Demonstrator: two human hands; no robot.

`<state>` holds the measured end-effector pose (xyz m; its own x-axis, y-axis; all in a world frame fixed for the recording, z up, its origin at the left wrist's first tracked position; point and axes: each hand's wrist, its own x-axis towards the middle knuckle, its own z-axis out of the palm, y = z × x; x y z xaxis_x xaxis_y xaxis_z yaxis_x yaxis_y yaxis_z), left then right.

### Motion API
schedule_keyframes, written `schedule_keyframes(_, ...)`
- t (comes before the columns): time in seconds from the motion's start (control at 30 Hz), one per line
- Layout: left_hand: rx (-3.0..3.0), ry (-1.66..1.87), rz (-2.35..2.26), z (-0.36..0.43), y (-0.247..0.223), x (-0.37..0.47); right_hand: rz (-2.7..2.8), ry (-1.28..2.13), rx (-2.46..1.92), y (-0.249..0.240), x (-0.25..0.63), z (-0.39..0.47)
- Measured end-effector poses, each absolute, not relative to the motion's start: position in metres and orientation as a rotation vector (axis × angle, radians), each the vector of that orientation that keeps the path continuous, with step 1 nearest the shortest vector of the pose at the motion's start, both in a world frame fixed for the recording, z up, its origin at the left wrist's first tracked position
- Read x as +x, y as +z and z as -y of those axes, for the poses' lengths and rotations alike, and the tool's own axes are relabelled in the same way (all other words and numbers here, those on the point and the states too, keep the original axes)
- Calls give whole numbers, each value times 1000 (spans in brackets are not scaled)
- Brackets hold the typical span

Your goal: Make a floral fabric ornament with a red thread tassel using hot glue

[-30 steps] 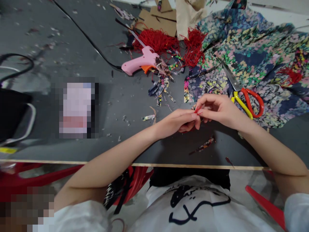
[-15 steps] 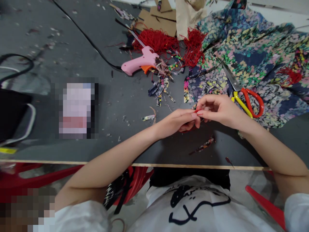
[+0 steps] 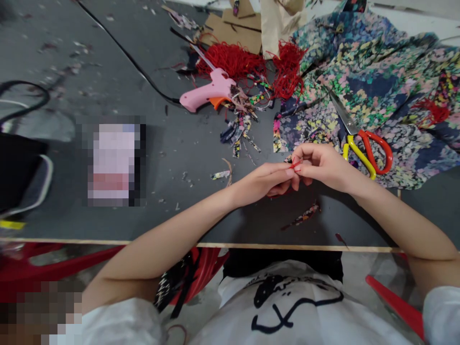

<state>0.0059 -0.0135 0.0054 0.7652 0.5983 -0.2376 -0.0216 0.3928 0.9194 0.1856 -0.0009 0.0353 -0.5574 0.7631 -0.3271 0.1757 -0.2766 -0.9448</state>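
My left hand (image 3: 271, 179) and my right hand (image 3: 318, 163) meet above the grey table, fingertips touching. Between their thumbs and forefingers runs a thin red string (image 3: 295, 165), pinched by both. More red shows under my left palm, mostly hidden by the fingers. A bit of patterned fabric peeks out behind the fingertips; how it joins the string I cannot tell. To the right of my right hand, scissors (image 3: 354, 129) with one red and one yellow handle lie partly spread on a floral cloth (image 3: 381, 91). A small dark fabric scrap (image 3: 304, 216) lies just below my hands.
A pink glue gun (image 3: 208, 91) with an orange trigger rests beyond my hands, its black cord (image 3: 125, 52) running to the upper left. Behind it are red string heaps (image 3: 233, 58) and cardboard (image 3: 237, 28). Fabric strips (image 3: 242, 132) lie nearby. A blurred-out phone-like object (image 3: 114, 160) is at left.
The fingers of my right hand have shifted slightly at the red string, and more of the string shows between the fingertips. My left hand stays nearly in place.
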Motion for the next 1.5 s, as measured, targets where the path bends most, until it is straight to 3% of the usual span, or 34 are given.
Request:
schedule_keyframes(1.1,1167,405,-677,15,15,6,1373,1918,-1072,38,196,-9)
schedule_keyframes(1.37,1282,408,-693,15,12,6,1753,1345,-1247,49,194,-4)
schedule_keyframes(1.5,1316,398,-709,15,11,5,1979,1241,-1157,52,193,-1)
